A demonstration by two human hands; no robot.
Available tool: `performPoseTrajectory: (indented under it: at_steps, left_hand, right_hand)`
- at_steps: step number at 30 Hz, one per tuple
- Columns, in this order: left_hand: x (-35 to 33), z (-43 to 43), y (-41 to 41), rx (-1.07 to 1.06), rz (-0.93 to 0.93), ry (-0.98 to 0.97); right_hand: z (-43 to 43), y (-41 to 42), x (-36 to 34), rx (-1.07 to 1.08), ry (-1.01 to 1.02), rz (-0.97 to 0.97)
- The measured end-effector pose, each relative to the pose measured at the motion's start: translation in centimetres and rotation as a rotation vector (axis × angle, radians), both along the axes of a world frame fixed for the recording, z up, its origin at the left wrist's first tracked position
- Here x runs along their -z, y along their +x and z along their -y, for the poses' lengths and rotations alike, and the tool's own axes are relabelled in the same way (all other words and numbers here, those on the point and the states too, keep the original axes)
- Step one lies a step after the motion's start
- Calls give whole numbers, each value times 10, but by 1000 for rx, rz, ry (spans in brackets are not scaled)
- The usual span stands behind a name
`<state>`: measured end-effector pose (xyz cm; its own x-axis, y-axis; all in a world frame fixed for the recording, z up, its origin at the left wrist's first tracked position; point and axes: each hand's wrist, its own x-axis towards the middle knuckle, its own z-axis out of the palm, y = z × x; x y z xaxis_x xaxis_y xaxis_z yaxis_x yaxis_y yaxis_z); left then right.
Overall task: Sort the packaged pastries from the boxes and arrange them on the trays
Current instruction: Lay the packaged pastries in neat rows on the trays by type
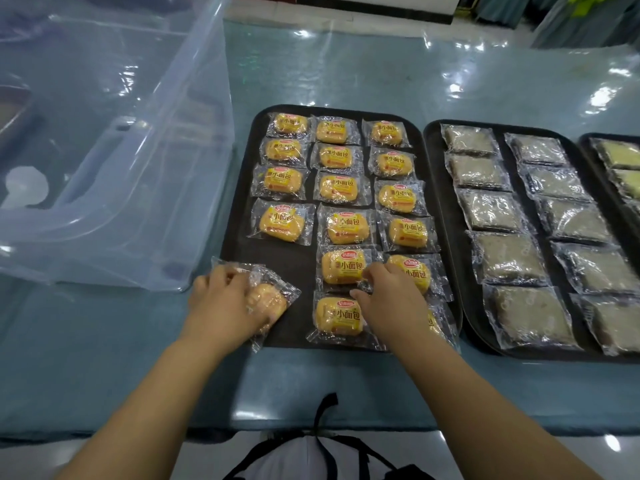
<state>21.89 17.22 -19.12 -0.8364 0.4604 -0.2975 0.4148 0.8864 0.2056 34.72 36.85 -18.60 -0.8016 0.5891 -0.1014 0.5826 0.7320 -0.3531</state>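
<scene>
Left fingers are curled over a wrapped bun and grip it from above. It lies label-down or blurred, can't read it. It's tilted at the near-left corner of the first tray, and its wrapper hangs over the tray's left edge.

Right fingers are bent and rest on the wrappers where the near middle and near right packs meet. My thumb is at the edge of the nearest middle pack. Can't tell if they pinch the film or just press it. My right hand covers most of the near-right pack.

The yellow buns fill the tray in three columns. Middle and right columns look full to the near edge. The left column has four, with bare tray nearer me.

Step, as I judge it: placing the last buns of this sort and squaring the near rows. Next move needs the bun turned straight and slid up into the gap under the fourth left bun, label up if it's flipped. One slot would be left after that.

Second tray to the right holds grey-brown packs in two columns. A third tray with green packs is at the frame edge. The clear box stands tipped on the table to the left. I can't make out its contents.
</scene>
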Motion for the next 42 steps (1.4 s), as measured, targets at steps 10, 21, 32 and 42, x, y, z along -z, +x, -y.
performPoseTrajectory:
  at_steps: [10, 21, 32, 42]
  left_hand:
    - [-12, -1, -6, -128, 137, 339]
    - [-38, -11, -12, -382, 719, 791]
    - [-29, -16, -15, -399, 513, 756]
    - [-28, -14, -15, -236, 330, 741]
  right_hand:
    - [17, -24, -8, -231, -187, -40]
    - [18, -43, -28, -285, -425, -65]
    - [10, -46, -41, 72, -912, -172]
    - [0, -44, -40, -128, -790, 33]
